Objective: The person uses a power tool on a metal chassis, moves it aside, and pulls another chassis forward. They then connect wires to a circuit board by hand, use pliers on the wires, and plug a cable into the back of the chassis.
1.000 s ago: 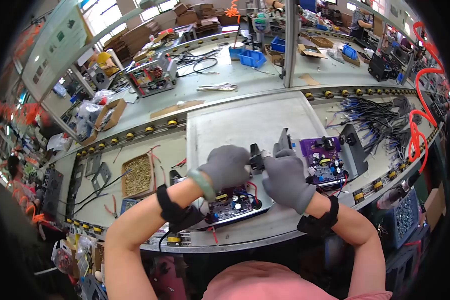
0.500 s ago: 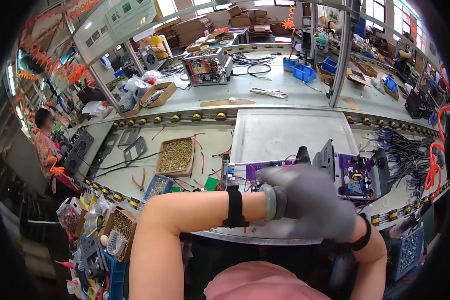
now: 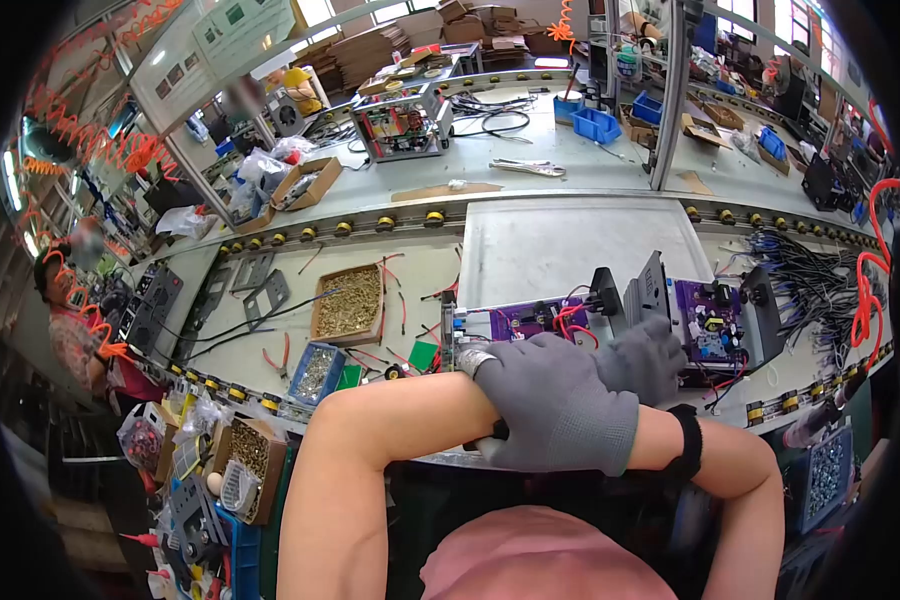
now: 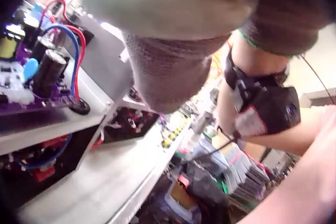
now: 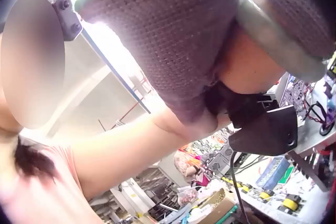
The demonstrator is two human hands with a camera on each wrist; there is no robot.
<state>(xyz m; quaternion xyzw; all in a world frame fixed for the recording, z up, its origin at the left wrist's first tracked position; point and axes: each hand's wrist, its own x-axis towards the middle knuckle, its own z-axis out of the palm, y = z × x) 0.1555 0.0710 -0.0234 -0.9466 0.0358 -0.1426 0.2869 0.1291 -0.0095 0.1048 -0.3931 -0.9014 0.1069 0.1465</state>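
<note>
Purple circuit board (image 3: 530, 318) sits at the near edge of the bench (image 3: 570, 250), wired red. Just before it the gloved left hand (image 3: 555, 405) wraps over the right forearm; right hand (image 3: 645, 360) curls by the board, grip unclear.

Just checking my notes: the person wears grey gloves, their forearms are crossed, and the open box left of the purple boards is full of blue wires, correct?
Nearly. In the head view the cardboard box holds brass-coloured screws, not blue wires. The grey gloves and the crossed forearms are right.
</note>
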